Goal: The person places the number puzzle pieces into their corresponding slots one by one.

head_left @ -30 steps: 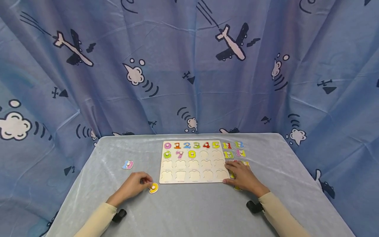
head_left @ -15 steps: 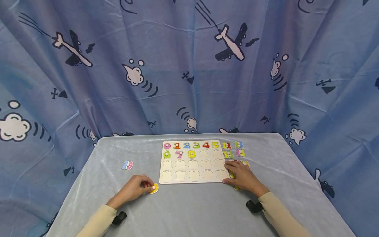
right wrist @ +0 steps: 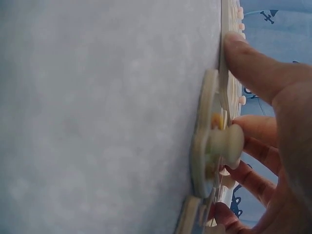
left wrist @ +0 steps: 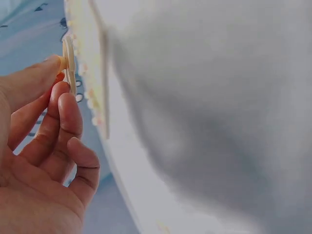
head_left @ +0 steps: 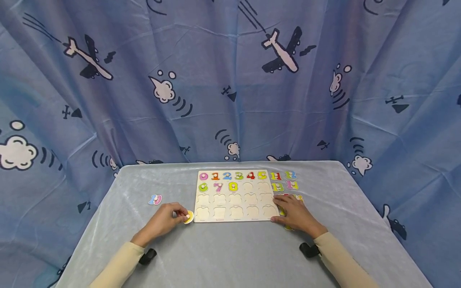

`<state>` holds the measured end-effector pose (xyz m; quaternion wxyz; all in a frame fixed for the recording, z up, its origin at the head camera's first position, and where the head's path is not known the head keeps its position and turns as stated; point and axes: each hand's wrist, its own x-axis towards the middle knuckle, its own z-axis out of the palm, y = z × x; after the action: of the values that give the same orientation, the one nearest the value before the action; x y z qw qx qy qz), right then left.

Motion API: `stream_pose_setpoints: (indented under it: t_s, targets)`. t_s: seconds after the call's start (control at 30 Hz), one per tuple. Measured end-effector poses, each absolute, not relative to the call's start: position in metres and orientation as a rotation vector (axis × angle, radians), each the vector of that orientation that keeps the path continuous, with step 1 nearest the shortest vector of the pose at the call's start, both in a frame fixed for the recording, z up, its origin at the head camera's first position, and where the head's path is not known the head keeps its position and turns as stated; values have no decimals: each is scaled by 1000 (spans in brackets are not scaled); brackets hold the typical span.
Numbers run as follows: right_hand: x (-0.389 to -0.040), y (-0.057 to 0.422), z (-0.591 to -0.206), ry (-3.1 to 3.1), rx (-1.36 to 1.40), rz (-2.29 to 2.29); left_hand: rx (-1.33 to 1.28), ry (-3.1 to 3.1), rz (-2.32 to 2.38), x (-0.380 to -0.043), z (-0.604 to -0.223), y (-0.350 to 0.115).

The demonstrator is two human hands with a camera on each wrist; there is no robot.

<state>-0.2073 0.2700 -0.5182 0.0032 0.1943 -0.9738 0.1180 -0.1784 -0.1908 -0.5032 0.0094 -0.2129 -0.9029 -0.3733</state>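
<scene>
A wooden number puzzle board (head_left: 235, 220) lies on the grey-blue tablecloth, with coloured numbers 0 to 8 seated in its top rows and bare cutouts below. My left hand (head_left: 167, 219) pinches a yellow number piece (head_left: 188, 217) at the board's near left corner. In the left wrist view the piece (left wrist: 68, 58) stands edge-on between thumb and fingers, close to the board edge (left wrist: 96, 73). My right hand (head_left: 293, 214) rests flat on the board's near right edge, over loose pieces. In the right wrist view a knobbed piece (right wrist: 207, 146) lies under those fingers (right wrist: 258, 73).
A pink and blue number piece (head_left: 155, 199) lies alone to the left. Loose pieces 11 (head_left: 275, 176), 12 (head_left: 291, 175), 13 (head_left: 277, 187) and 14 (head_left: 292, 185) sit right of the board. A blue airplane-print curtain (head_left: 230, 80) hangs behind the table.
My left hand has closed on the yellow piece and carried it away from me, to the board's near left corner. The right hand has stayed put.
</scene>
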Motion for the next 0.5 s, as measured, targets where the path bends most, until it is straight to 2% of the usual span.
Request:
stream_pose_setpoints:
  t_s: [0.27,0.5]
  targets:
    - [-207,269,-518,-3057,616,378,-638,-2823,-1117,-197,-482,-173]
    - [-207,270,-518,-3054,608,374,-631,-2834,-1154,-216,-479,-153]
